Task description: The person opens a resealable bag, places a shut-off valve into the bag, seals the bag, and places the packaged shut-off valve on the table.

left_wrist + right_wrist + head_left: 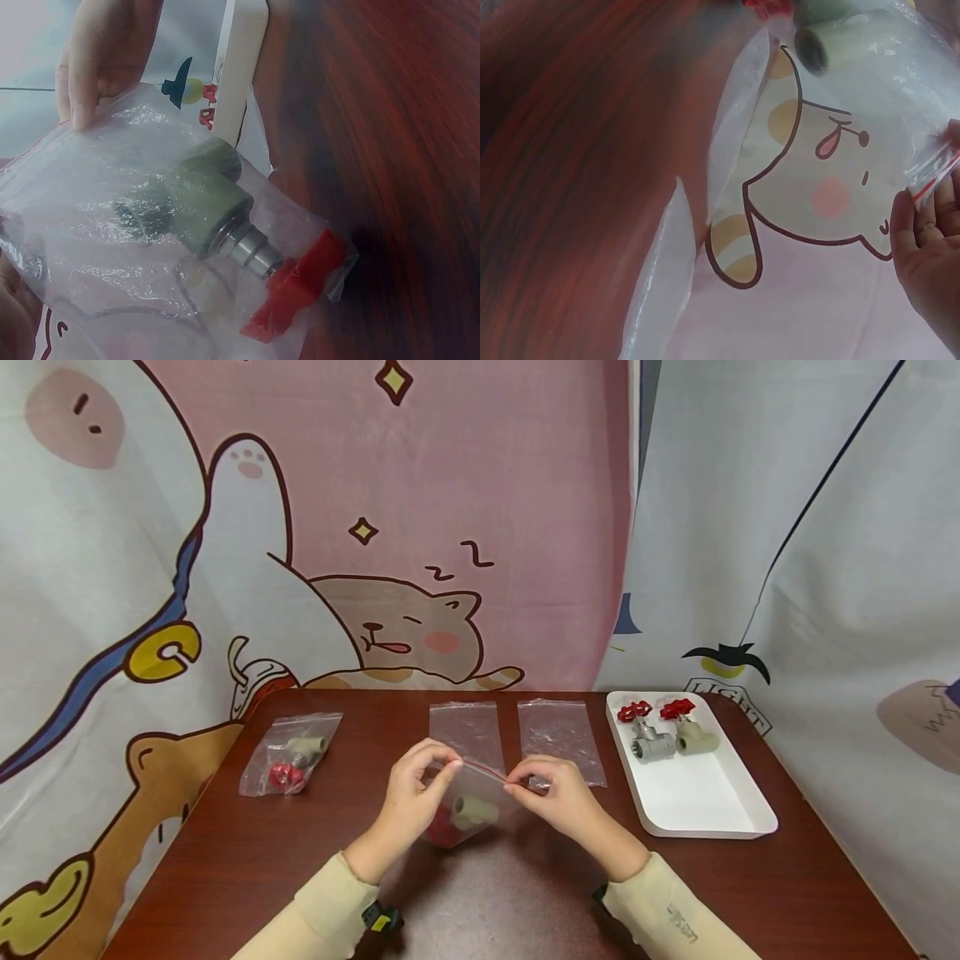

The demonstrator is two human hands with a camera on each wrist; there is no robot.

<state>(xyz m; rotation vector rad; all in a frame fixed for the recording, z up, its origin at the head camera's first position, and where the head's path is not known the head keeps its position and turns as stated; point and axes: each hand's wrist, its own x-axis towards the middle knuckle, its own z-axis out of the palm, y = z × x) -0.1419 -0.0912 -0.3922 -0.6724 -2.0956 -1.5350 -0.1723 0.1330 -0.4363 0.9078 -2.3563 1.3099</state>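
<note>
A clear zip bag (480,835) hangs between the two hands, its red-lined top edge stretched between them. Inside it is a valve (206,195) with a beige-green body, a metal neck and a red handle (296,289). The left hand (414,789) pinches one end of the bag's zip edge between thumb and fingers. At the other end, the right hand (562,793) pinches the same edge; its fingers show in the right wrist view (930,255). Below the hands the bag hangs above the table, the red handle lower than the zip edge.
Flat clear bags lie behind the hands, one at centre (465,727) and one right of it (558,731). A bagged valve (306,747) lies at the left. On the right, a white tray (705,802) holds two red-handled valves, one metal (652,745), one beige-green (696,739).
</note>
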